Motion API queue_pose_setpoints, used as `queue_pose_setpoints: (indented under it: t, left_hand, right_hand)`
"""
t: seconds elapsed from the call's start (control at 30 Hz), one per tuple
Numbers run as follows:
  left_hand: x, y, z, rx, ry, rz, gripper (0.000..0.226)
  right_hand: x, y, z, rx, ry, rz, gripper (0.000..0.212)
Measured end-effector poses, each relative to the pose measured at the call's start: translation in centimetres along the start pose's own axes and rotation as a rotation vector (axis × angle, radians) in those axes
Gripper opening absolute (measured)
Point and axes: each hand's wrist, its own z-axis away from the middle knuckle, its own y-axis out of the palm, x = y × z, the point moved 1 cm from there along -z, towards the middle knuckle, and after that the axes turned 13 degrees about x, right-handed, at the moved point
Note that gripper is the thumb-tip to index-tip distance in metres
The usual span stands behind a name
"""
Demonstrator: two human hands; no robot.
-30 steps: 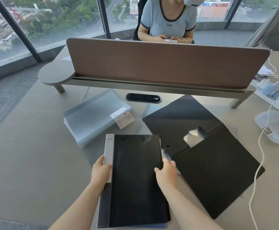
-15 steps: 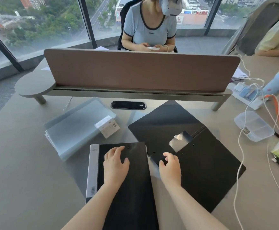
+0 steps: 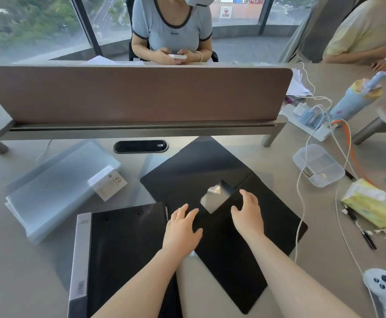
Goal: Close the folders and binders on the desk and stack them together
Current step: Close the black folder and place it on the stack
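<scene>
A closed black folder (image 3: 123, 253) with a grey spine lies at the near left of the desk. To its right a large black folder (image 3: 196, 171) lies spread open and flat, with a shiny clip (image 3: 213, 197) near its middle fold. My left hand (image 3: 181, 228) rests on the open folder's near left part with fingers spread. Over its right leaf my right hand (image 3: 248, 214) hovers or touches, fingers loosely bent and holding nothing. At the far left sits a translucent blue-grey folder (image 3: 56, 191) bearing a white label (image 3: 109, 183).
A brown divider screen (image 3: 130, 95) crosses the desk behind the folders, with a black cable port (image 3: 140, 146) below it. At the right are a clear plastic box (image 3: 318, 165), white cables, a tissue pack (image 3: 368, 206), pens and a white controller (image 3: 382, 285). Two people sit beyond.
Both hands left the closed black folder and moved right and forward onto the open black folder. The view shifted to the right.
</scene>
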Motion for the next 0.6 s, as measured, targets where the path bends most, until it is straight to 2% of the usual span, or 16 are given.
queue_pose_setpoints:
  t: [0.2,0.4,0.6]
  left_hand:
    - [-0.9,0.9,-2.0,0.019,0.010,-0.135,0.064]
    - [-1.2,1.0,-3.6,-0.022,-0.001,-0.160,0.063]
    - [-1.7,1.3,-4.3,-0.053,-0.012,-0.152,0.066]
  right_hand:
    - [-0.6,-2.6,-3.5,-0.025,0.038,0.014,0.063]
    - [-0.5,-5.2,-7.4,-0.031,0.087,0.029,0.065]
    - [-0.7,-6.1,-9.0,-0.043,0.127,0.022,0.051]
